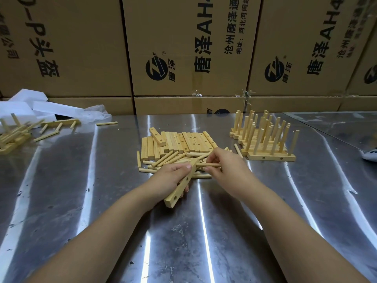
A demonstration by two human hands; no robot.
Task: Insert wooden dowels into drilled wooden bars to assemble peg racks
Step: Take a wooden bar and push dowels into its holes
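My left hand (169, 177) grips a drilled wooden bar (179, 187), tilted with its near end low over the steel table (102, 201). My right hand (222, 166) pinches a dowel (210, 165) lying level, its left tip at the upper end of the bar. Behind the hands lies a heap of loose dowels (163, 160) and a row of drilled bars (183, 142).
Finished peg racks (263, 137) stand at the right rear. More racks and stray dowels (18, 133) lie at the far left beside white foam pieces (26, 105). Cardboard boxes (183, 48) wall off the back. A white object (371, 156) shows at the right edge.
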